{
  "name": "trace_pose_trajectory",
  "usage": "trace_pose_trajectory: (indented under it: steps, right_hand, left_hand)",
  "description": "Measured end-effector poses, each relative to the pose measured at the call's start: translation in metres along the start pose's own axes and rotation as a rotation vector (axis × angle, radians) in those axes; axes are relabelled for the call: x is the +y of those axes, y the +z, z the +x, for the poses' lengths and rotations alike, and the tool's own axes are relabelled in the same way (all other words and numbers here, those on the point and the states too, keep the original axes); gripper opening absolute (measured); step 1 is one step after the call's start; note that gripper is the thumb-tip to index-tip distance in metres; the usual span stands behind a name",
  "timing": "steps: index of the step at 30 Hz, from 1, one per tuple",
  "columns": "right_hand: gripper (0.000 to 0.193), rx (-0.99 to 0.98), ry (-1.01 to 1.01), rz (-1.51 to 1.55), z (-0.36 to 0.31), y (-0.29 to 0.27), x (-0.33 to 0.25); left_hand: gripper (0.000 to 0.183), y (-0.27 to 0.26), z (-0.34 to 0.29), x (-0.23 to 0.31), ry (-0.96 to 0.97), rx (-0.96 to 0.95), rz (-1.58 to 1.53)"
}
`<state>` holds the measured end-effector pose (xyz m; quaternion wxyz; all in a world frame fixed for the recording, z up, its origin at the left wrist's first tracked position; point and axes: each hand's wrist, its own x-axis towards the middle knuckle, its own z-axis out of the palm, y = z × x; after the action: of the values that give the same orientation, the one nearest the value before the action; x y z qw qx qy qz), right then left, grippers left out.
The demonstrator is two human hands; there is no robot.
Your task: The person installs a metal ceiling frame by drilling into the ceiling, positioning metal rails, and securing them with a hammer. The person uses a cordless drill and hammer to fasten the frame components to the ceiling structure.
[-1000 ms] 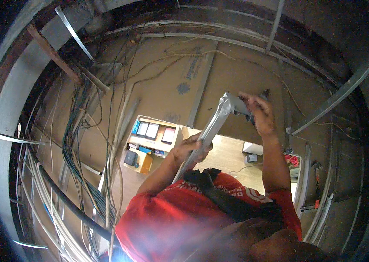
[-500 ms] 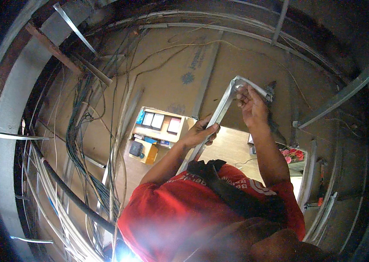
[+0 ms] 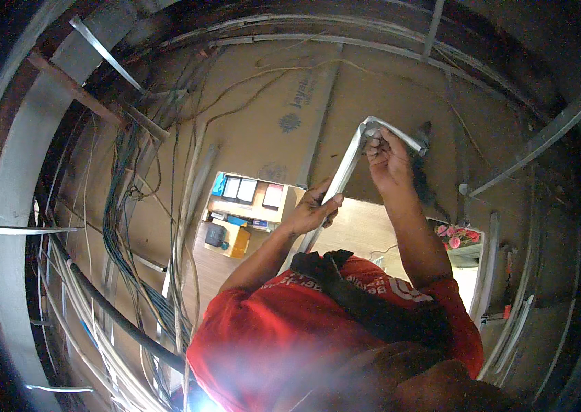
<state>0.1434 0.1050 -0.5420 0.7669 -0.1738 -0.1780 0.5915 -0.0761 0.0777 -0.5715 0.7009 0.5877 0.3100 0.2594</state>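
Note:
A pale grey metal channel (image 3: 347, 165) rises from in front of my chest. Near its top it bends sharply, and a short leg runs off to the right. My left hand (image 3: 314, 209) is wrapped round the long part, thumb across the front face. At the inner side of the bend, my right hand (image 3: 391, 161) is closed, its fingertips pinching the metal by the corner. A small greyish bit shows at those fingertips, too unclear to name.
Below is an opening in brown ceiling board (image 3: 249, 137), showing a shelf unit (image 3: 270, 214) and red-pink flowers (image 3: 461, 237). Bundled cables (image 3: 126, 240) hang at left. A metal strut (image 3: 534, 147) slants at right; a hammer-like tool (image 3: 508, 281) lies by the right edge.
The view has shifted slightly. My right hand has moved a little left, closer to the bend, and its fingers are more curled. My left hand keeps its hold on the channel.

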Motion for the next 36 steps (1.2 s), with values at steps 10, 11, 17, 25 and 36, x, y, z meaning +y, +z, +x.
trace_pose_trajectory:
  steps: [10,11,17,25,36]
  right_hand:
    - [0.026,-0.149,0.06,0.124,-0.011,-0.005,0.004]
    - [0.024,-0.119,0.049,0.079,-0.007,-0.006,0.006]
    - [0.017,-0.047,0.019,0.054,-0.005,-0.01,0.002]
    - [0.019,0.178,0.026,0.004,-0.019,-0.009,-0.003]
    - [0.017,0.175,-0.205,-0.079,-0.033,-0.008,0.005]
  left_hand:
    - [0.032,0.007,-0.006,-0.004,-0.139,0.245,0.07]
    - [0.03,0.004,-0.006,-0.009,-0.074,0.217,0.086]
    - [0.031,0.009,-0.003,-0.003,-0.045,0.131,0.084]
    - [0.028,0.033,-0.003,0.002,-0.025,0.14,0.165]
    - [0.037,0.036,-0.012,-0.004,0.015,0.152,0.163]
